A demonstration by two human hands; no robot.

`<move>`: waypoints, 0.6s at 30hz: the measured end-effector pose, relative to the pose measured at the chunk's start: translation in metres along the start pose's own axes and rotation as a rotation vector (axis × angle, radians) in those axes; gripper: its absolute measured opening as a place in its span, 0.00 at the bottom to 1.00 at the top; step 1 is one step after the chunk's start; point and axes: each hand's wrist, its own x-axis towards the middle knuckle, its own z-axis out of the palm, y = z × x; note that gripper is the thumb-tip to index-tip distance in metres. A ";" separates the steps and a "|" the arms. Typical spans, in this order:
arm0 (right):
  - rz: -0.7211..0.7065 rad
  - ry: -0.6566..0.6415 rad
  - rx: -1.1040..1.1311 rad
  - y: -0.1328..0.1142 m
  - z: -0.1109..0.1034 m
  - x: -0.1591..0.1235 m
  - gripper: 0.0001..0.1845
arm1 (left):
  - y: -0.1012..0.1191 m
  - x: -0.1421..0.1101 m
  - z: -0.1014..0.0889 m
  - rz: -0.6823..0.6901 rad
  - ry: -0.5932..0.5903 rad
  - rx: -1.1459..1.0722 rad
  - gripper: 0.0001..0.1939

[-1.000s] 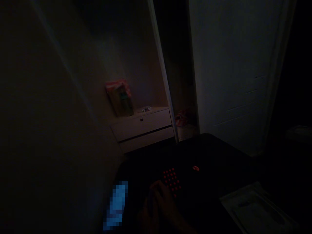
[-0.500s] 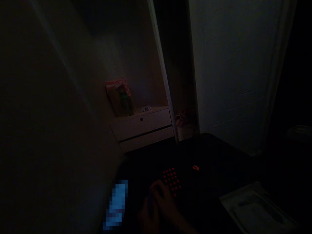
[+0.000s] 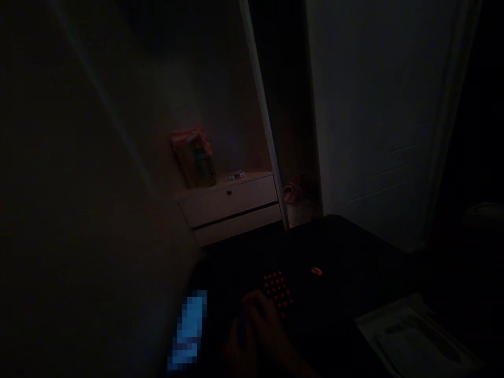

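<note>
The light is very dim. My left hand (image 3: 237, 344) and my right hand (image 3: 266, 317) are close together over the dark table (image 3: 338, 241), low in the middle of the view. Their fingers are bent around a small dark bluish object (image 3: 242, 323); its kind is too dark to make out. Just beyond the right hand lie rows of small red round pieces (image 3: 279, 289). Farther right sits a small orange-red piece (image 3: 316, 271) by itself.
A pixelated bright blue patch (image 3: 189, 331) is at left. A pale flat packet or tray (image 3: 417, 336) lies at right. Behind the table stand drawers (image 3: 232, 202) bearing a bag (image 3: 192, 157), beside a pale door panel (image 3: 374, 121).
Both hands stay in nearly the same place, still around the dark bluish object. The light on the walls differs slightly.
</note>
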 end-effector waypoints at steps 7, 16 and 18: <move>0.011 -0.004 -0.028 -0.002 0.000 0.001 0.09 | -0.001 -0.001 0.000 -0.073 0.031 0.018 0.42; -0.001 0.003 -0.022 -0.006 -0.001 -0.002 0.09 | 0.003 -0.001 0.000 -0.088 0.044 -0.028 0.39; 0.000 0.000 -0.012 -0.005 -0.001 -0.002 0.10 | 0.004 -0.002 -0.001 -0.082 0.016 -0.038 0.39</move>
